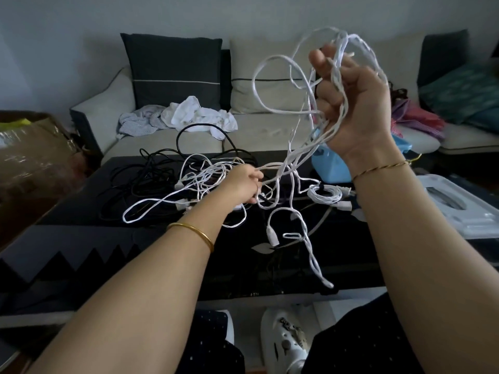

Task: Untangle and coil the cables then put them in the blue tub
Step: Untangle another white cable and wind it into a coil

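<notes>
My white cables (322,195) look matt, with a woven, slightly rough sheath. The black cables (147,174) are smooth. The blue tub (332,168) is glossy plastic, the dark surface (243,265) shines like glass, the sofa (270,130) is matt cloth, and my bangle (194,230) is polished metal.

The right hand (351,98) is being held up above the far right side of the dark table (81,238). It is gripping a bunch of white cable loops (339,60), whose strands are hanging down to the tabletop. The left hand (244,182) is reaching into the white tangle (205,174) lying mid-table, its fingers curling round a strand. Black cables (145,179) are lying toward the far left corner. A coiled white cable (324,194) is sitting just beside the blue tub (332,168) near the far right edge.
</notes>
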### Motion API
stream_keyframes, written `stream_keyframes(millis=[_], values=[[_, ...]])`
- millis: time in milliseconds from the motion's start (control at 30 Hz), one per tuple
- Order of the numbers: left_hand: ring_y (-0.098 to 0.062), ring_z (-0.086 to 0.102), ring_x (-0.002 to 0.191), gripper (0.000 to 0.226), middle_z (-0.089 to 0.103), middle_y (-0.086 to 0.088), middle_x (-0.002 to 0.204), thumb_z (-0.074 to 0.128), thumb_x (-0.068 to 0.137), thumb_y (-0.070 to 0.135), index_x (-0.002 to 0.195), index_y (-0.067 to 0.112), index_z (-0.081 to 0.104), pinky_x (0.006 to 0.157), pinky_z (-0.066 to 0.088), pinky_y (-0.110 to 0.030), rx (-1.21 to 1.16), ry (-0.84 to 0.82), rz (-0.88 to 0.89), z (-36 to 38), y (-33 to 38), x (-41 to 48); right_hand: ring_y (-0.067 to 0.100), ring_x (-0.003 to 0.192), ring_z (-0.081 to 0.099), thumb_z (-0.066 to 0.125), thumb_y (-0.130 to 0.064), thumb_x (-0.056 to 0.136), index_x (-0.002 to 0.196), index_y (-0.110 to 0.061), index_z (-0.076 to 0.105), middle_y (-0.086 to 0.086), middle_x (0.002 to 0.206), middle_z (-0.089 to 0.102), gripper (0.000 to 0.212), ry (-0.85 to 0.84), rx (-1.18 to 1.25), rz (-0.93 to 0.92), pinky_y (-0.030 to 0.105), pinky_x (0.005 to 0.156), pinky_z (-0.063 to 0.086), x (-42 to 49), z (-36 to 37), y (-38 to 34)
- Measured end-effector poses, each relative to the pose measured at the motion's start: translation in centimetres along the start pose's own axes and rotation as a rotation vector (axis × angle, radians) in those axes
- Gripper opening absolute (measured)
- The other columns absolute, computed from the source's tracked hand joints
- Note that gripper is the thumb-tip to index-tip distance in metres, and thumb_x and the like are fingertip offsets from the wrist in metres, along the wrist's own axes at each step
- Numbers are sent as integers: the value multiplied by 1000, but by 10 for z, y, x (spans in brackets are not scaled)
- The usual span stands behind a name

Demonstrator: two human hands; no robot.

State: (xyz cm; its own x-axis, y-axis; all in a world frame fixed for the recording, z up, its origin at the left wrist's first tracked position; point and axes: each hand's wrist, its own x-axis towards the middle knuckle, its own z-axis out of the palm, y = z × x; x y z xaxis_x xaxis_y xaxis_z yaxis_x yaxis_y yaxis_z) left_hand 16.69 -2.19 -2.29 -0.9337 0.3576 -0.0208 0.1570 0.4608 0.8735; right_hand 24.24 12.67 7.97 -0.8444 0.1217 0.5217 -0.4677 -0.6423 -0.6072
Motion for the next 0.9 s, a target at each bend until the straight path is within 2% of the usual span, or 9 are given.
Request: stream_keyframes(millis=[133, 267, 367, 500, 567, 633, 700, 800, 900], values=[[-20, 60, 97, 48, 47, -6, 137, 54, 90, -9, 132, 15, 49, 77, 54, -33, -111, -131, 48, 14, -6, 4, 5, 40, 28, 35, -1, 84, 95, -5, 54, 11, 89, 62, 22, -85, -41, 15, 15, 33, 24, -1, 6, 1], [-18, 62, 80, 12, 62, -14, 98, 56, 92, -2, 97, 8, 59, 64, 53, -25, -141, -197, 125, 18, -6, 9, 5, 38, 29, 29, 0, 89, 96, -4, 53, 11, 87, 62, 26, -119, 18, 54, 15, 32, 25, 1, 3, 1], [-20, 65, 83, 9, 65, -11, 94, 58, 92, 3, 98, -1, 63, 72, 56, -30, -162, -20, 223, 10, -3, 17, 4, 37, 29, 25, 0, 90, 96, -4, 52, 10, 86, 61, 28, -120, 6, 84, 15, 30, 27, 1, -3, -1], [-18, 67, 98, 13, 64, -9, 108, 53, 95, 4, 102, 5, 64, 87, 55, -30, -388, 106, 361, -6, 17, 19, 4, 37, 29, 28, -1, 88, 96, -4, 52, 10, 87, 60, 26, -100, -11, 96, 15, 31, 26, 3, -18, -2], [-14, 69, 95, 17, 67, -9, 105, 55, 94, 1, 107, 0, 64, 87, 55, -27, -466, 214, 407, -12, 28, 18, 4, 36, 28, 30, -2, 87, 96, -3, 52, 10, 86, 62, 25, -67, -14, 93, 15, 32, 24, 3, -24, -1], [-11, 68, 94, 15, 70, -3, 101, 60, 90, 4, 103, 7, 68, 91, 54, -29, -448, 370, 452, -20, 36, 17, 4, 36, 28, 30, -1, 87, 97, -2, 53, 11, 84, 63, 25, -30, -17, 97, 15, 31, 25, 4, -26, 3], [-10, 66, 98, 14, 70, -3, 104, 62, 90, 10, 102, 12, 69, 94, 51, -27, -399, 487, 528, -28, 43, 12, 3, 36, 27, 30, -1, 87, 99, -2, 53, 10, 84, 62, 26, -17, -37, 106, 15, 30, 26, 6, -25, 9], [-5, 61, 91, 20, 64, 0, 106, 58, 91, 7, 108, 7, 69, 81, 45, -8, -125, 692, 654, -44, 46, 3, 4, 35, 30, 32, 0, 89, 101, -1, 57, 4, 71, 65, 28, 65, -152, 119, 15, 32, 24, 12, -21, 23], [-17, 60, 85, 18, 64, -1, 93, 62, 85, 9, 97, 12, 75, 73, 47, -23, 239, 831, 657, -62, 36, -1, 6, 33, 36, 42, 0, 90, 92, -4, 65, 3, 60, 63, 23, 262, -429, 140, 16, 33, 28, 17, -23, 47]])
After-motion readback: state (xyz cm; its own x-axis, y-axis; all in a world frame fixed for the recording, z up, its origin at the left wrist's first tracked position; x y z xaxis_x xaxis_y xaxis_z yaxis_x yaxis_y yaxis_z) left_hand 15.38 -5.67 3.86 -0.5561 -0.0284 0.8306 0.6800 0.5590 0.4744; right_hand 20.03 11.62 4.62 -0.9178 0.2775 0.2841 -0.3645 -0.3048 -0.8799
